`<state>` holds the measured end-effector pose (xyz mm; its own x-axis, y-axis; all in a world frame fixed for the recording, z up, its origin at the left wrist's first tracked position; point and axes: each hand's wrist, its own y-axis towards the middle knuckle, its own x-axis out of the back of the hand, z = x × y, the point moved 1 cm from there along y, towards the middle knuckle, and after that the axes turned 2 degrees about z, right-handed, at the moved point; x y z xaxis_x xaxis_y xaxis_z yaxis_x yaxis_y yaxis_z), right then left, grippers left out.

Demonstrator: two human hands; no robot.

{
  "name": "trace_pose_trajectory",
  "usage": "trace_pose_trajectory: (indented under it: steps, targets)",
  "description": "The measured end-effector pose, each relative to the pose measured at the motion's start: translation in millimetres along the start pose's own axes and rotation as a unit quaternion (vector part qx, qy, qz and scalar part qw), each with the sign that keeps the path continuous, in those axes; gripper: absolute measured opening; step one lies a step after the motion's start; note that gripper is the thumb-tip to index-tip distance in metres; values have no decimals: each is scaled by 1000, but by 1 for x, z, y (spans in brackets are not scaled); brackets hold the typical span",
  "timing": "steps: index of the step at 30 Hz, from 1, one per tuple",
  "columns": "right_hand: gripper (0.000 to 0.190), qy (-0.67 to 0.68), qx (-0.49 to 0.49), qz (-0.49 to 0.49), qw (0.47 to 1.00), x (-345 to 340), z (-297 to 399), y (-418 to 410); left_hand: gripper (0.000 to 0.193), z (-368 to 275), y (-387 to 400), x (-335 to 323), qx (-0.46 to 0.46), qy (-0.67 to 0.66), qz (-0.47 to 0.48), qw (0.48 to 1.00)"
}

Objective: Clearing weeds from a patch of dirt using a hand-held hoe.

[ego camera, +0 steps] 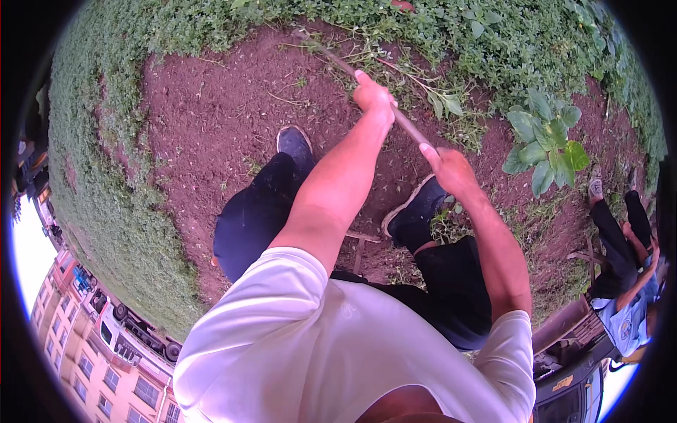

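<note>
My left hand [373,97] is closed around a long thin handle [410,126], near the middle of its visible length. Lower down, my right hand [454,168] grips the same handle near its close end. The handle slants up and left to the far edge of the bare soil [227,106], where its tip lies among cut weeds [370,50]; the tool's head cannot be made out. An uprooted leafy stem [423,87] lies just beyond the handle. My shoes stand apart on the soil, on either side of my left forearm.
Dense low green plants [121,211] border the soil to the left and ahead. A broad-leaved plant [550,140] grows at the right. Farther right, a person [624,285] is bent forward near the soil. A wooden piece [362,238] lies between my legs. Vehicles and a building stand beyond.
</note>
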<state>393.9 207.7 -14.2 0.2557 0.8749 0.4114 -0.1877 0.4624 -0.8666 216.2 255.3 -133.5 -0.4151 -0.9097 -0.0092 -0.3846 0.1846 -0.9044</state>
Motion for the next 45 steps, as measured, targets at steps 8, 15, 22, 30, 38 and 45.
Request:
trace_pose_trajectory:
  steps: [8, 15, 22, 30, 38, 45]
  targets:
    - [65, 155, -193, 24, 969, -11, -127, -144, 57, 172, -106, -9, 85, 150, 67, 983]
    - [64, 14, -142, -85, 986, -23, -160, -168, 53, 164, -146, 4, 188, 43, 169, 966]
    - [66, -55, 70, -42, 995, 37, -2, -13, 49, -16, -23, 10, -8, -100, 58, 993]
    - [71, -72, 60, 0, 996, 52, 94, 83, 52, -119, 64, -14, -48, -86, -45, 994]
    - [67, 9, -16, -79, 997, 52, -2, 8, 52, 3, 19, -58, -9, 8, 1, 1000]
    - [64, 87, -70, -51, 992, 28, -21, -43, 59, 24, -19, -56, -50, 119, 12, 992]
